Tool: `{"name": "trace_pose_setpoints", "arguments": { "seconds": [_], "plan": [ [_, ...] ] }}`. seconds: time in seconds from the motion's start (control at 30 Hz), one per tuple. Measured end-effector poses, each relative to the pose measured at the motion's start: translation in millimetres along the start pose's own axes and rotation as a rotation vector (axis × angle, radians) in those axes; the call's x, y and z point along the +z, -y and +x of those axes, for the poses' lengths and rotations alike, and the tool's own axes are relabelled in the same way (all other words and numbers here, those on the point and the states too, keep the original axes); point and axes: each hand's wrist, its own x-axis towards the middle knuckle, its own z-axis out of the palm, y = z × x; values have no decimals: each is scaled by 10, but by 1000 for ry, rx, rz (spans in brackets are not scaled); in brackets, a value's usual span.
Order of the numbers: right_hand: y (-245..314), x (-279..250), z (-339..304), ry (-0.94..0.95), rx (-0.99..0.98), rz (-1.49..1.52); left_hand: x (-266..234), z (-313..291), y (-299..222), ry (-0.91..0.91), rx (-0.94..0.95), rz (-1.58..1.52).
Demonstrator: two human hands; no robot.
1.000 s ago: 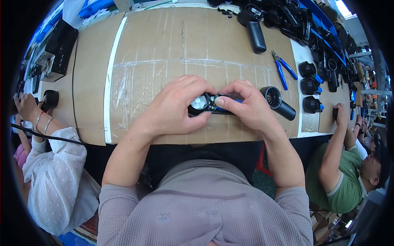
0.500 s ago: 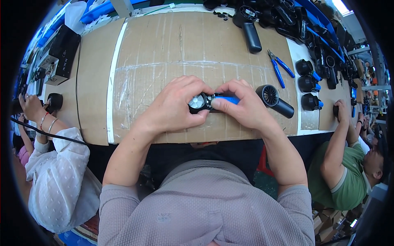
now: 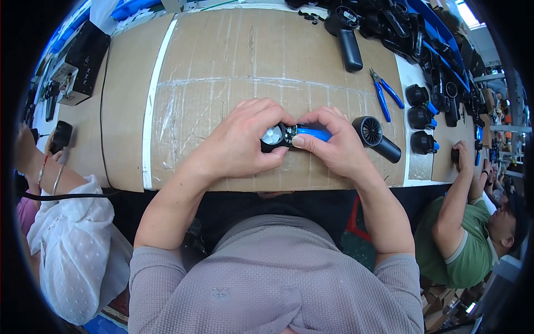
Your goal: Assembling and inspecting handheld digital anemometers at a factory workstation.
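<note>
An opened handheld fan (image 3: pixel 283 135) lies across the cardboard in front of me, its round black head to the left and its handle to the right. A pale bladed wheel (image 3: pixel 272 135) shows inside the head, and a blue cylinder like a battery (image 3: pixel 315 134) lies along the handle. My left hand (image 3: pixel 247 136) is closed around the head, thumb at the near side and fingers at the far side. With its thumb pressed near the small parts between head and cylinder, my right hand (image 3: pixel 332 139) grips the handle part. The fingers hide much of the handle.
Right of my hand lies a black handheld fan (image 3: pixel 384 139); another fan (image 3: pixel 346 42) is farther back. Blue-handled cutters (image 3: pixel 385 94) lie between them. Several black fan heads with blue parts (image 3: pixel 421 118) line the right strip. A black box (image 3: pixel 82 64) stands far left. Co-workers sit on both sides.
My hands keep their grip on the opened fan, with little visible movement. The whole view has shifted slightly. At the left, a co-worker's hand and a round black part have moved nearer the table's edge.
</note>
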Motion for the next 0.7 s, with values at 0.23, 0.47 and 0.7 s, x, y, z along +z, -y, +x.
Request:
{"name": "trace_pose_setpoints", "arguments": {
  "seconds": [0.23, 0.47, 0.7],
  "plan": [
    [53, -54, 20, 25, 31, 15, -12, -9, -24, -2, 5, 28],
    [85, -97, 29, 65, 80, 49, -18, -6, -51, 1, -2, 23],
    [85, -127, 44, 98, 109, 87, -38, 3, -74, 36, -37, 20]
  ]
}}
